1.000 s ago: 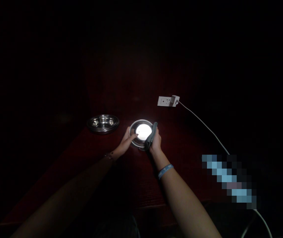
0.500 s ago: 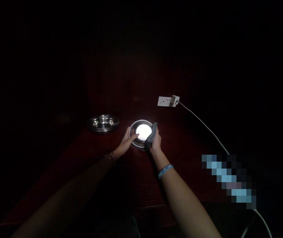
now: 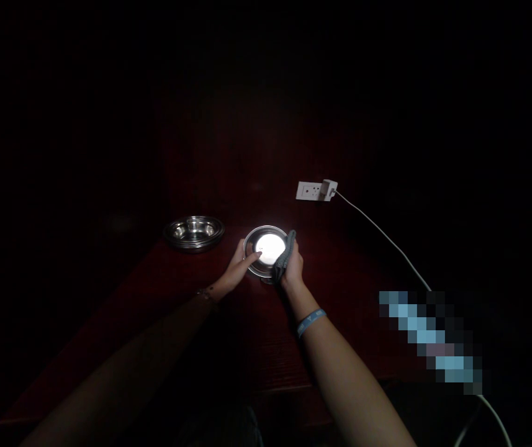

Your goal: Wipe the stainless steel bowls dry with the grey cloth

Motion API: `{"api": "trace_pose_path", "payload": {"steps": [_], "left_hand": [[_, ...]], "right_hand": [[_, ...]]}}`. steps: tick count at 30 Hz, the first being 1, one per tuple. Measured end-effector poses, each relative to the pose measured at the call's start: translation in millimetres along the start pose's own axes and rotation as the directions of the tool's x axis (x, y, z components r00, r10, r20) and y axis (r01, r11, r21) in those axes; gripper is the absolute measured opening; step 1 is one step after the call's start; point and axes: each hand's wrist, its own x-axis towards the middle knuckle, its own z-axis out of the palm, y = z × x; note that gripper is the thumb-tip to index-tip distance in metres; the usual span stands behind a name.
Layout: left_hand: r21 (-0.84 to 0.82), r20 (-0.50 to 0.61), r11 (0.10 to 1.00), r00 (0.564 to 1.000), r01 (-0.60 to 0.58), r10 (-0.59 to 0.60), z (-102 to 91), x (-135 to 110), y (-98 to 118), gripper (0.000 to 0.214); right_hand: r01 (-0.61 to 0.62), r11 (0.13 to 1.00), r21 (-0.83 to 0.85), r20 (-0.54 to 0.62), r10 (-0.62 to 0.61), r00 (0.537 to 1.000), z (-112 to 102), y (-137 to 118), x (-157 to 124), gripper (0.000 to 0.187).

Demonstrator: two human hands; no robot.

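Note:
A shiny round steel bowl (image 3: 257,269) is held between both hands above the dark red table, its inside facing me with a bright glare at the bottom. My left hand (image 3: 239,264) grips the left rim, thumb reaching inside and the other fingers hidden behind. On the right side, my right hand (image 3: 295,263) is closed around a grey-green cloth (image 3: 285,256) that is folded over the rim. Farther left, a stack of similar steel bowls (image 3: 193,239) sits on the table.
The dark red table (image 3: 191,335) has its near edge in front of me. On the back wall is a white socket (image 3: 310,190) with a charger (image 3: 329,189) plugged in. Its white cable (image 3: 389,239) runs down at right past a blurred-out patch. The surroundings are very dark.
Almost nothing differs. The bowl and the cloth have shifted very slightly in my hands, and both hands keep their places.

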Motion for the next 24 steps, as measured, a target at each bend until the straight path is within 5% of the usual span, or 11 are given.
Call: {"api": "trace_pose_path", "payload": {"steps": [24], "left_hand": [[-0.013, -0.010, 1.000, 1.000, 0.009, -0.009, 3.6, -2.7, 5.2, 0.037]], "right_hand": [[0.028, 0.993, -0.114, 0.002, -0.028, 1.000, -3.7, 5.2, 8.0, 0.033]]}}
